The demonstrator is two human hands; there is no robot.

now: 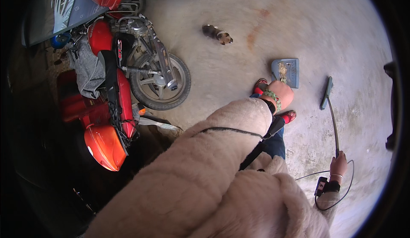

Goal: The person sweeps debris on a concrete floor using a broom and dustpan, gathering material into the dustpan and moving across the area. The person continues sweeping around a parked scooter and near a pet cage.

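Note:
My left hand, with a green bead bracelet at its wrist, is closed over the handle of a grey-blue dustpan; the grip itself is mostly hidden by the hand. Light-coloured debris lies in the pan. Off to the right, my right hand grips the dark handle of a broom. The broom's green head rests on the concrete floor, to the right of the dustpan and apart from it.
A red motorcycle stands at the left, with a grey cloth over part of it. A small brown and dark puppy is on the floor beyond my feet. A thin cable loops beside my right wrist.

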